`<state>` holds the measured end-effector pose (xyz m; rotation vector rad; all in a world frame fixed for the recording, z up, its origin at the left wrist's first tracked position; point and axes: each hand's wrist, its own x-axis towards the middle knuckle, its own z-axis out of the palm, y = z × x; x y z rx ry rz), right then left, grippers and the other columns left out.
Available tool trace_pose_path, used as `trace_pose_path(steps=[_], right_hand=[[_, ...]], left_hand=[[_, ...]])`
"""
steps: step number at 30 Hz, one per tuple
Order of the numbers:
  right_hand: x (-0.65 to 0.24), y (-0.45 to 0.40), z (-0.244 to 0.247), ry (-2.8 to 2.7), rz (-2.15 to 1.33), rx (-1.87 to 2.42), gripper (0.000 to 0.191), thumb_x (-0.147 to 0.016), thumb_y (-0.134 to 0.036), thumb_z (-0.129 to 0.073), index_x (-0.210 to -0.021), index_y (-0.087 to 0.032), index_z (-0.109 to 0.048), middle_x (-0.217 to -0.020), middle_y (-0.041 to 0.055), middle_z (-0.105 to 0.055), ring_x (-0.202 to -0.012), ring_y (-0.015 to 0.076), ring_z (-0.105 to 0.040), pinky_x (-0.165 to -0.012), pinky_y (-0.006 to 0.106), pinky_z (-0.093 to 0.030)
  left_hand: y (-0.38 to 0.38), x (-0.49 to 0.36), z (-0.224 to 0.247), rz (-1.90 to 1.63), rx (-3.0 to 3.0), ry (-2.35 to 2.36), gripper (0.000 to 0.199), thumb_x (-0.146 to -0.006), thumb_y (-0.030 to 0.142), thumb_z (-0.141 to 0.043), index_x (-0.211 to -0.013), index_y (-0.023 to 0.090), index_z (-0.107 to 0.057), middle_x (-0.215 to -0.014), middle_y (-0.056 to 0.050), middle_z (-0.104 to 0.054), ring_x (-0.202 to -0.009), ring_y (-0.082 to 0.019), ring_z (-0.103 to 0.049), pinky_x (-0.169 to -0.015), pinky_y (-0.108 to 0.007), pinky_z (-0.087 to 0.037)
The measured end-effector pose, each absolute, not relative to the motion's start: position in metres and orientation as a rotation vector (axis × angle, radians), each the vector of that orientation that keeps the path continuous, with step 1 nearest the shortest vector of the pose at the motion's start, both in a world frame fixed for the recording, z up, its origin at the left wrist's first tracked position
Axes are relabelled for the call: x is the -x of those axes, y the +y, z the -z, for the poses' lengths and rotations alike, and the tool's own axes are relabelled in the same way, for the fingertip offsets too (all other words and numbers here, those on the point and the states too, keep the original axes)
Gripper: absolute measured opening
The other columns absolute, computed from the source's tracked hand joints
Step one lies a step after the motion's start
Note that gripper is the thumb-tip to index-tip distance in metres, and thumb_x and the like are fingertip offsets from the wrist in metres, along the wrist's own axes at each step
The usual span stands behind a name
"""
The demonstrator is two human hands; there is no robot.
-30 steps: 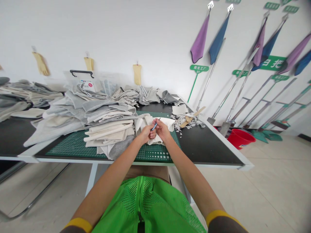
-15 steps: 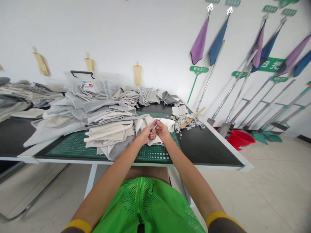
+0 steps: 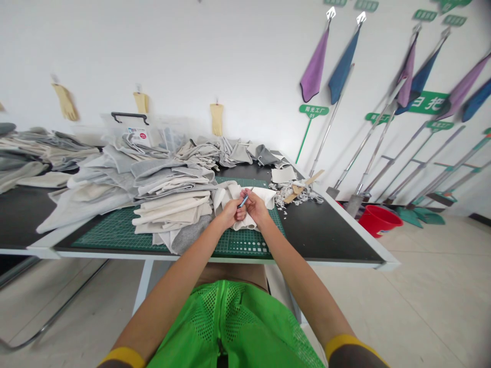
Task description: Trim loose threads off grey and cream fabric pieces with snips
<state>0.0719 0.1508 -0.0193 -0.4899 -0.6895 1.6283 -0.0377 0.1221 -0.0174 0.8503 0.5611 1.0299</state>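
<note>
Above the green cutting mat [image 3: 115, 232], both my hands meet over a crumpled white cloth [image 3: 264, 196]. A small blue tool [image 3: 243, 200], slim like a pen, lies between them. My left hand [image 3: 231, 211] is closed around its lower end. The fingers of my right hand [image 3: 254, 205] are pinched together at its upper end, touching the left fingertips; whether they grip the tool or the cloth is too small to tell. Left of my hands stands a tall stack of grey and off-white cloths [image 3: 172, 204].
More cloth heaps [image 3: 238, 152] line the table's back, before a clear plastic box [image 3: 138, 134]. White scraps and a tan strip [image 3: 297, 190] lie to the right on the black table [image 3: 326, 235]. A red bucket [image 3: 379, 220] and mops stand beyond its right edge.
</note>
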Motion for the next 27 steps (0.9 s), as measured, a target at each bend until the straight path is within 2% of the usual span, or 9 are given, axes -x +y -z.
trace_pose_path(steps=[4, 9, 17, 23, 27], right_hand=[[-0.0717, 0.1489, 0.0175, -0.71, -1.618, 0.505, 0.011, -0.074, -0.016, -0.066, -0.085, -0.016, -0.067, -0.084, 0.003, -0.071, -0.075, 0.0109, -0.066, -0.07, 0.018, -0.055], [-0.0721, 0.1505, 0.0183, -0.687, -1.65, 0.482, 0.014, -0.072, -0.01, -0.065, -0.085, -0.015, -0.066, -0.079, 0.0019, -0.071, -0.069, 0.009, -0.065, -0.065, 0.015, -0.054], [-0.0718, 0.1503, 0.0187, -0.683, -1.629, 0.498, 0.011, -0.074, -0.015, -0.066, -0.085, -0.015, -0.067, -0.084, 0.0036, -0.072, -0.077, 0.0115, -0.067, -0.068, 0.017, -0.054], [-0.0722, 0.1515, 0.0191, -0.706, -1.639, 0.486, 0.013, -0.073, -0.012, -0.065, -0.085, -0.015, -0.066, -0.08, 0.0026, -0.071, -0.066, 0.0083, -0.064, -0.065, 0.016, -0.053], [-0.0721, 0.1521, 0.0192, -0.683, -1.634, 0.505, 0.014, -0.072, -0.011, -0.065, -0.085, -0.016, -0.066, -0.082, 0.0029, -0.071, -0.073, 0.0101, -0.066, -0.068, 0.018, -0.054]], left_hand=[[0.1223, 0.0377, 0.0174, -1.03, -0.86, 0.562, 0.023, -0.091, 0.026, -0.038, -0.078, 0.015, -0.053, -0.039, 0.008, -0.03, -0.029, -0.007, -0.027, -0.03, -0.018, -0.021], [0.1245, 0.0377, 0.0198, -1.028, -0.861, 0.567, 0.019, -0.089, 0.027, -0.042, -0.078, 0.015, -0.053, -0.038, 0.009, -0.029, -0.028, -0.007, -0.027, -0.03, -0.017, -0.021], [0.1216, 0.0371, 0.0161, -1.026, -0.86, 0.572, 0.024, -0.091, 0.027, -0.039, -0.076, 0.015, -0.052, -0.038, 0.008, -0.029, -0.028, -0.007, -0.026, -0.03, -0.017, -0.021], [0.1223, 0.0376, 0.0172, -1.023, -0.859, 0.578, 0.021, -0.089, 0.028, -0.043, -0.077, 0.015, -0.053, -0.039, 0.009, -0.029, -0.029, -0.007, -0.027, -0.03, -0.017, -0.02], [0.123, 0.0374, 0.0178, -1.028, -0.848, 0.589, 0.022, -0.089, 0.029, -0.043, -0.075, 0.016, -0.052, -0.039, 0.009, -0.029, -0.028, -0.007, -0.027, -0.03, -0.017, -0.02]])
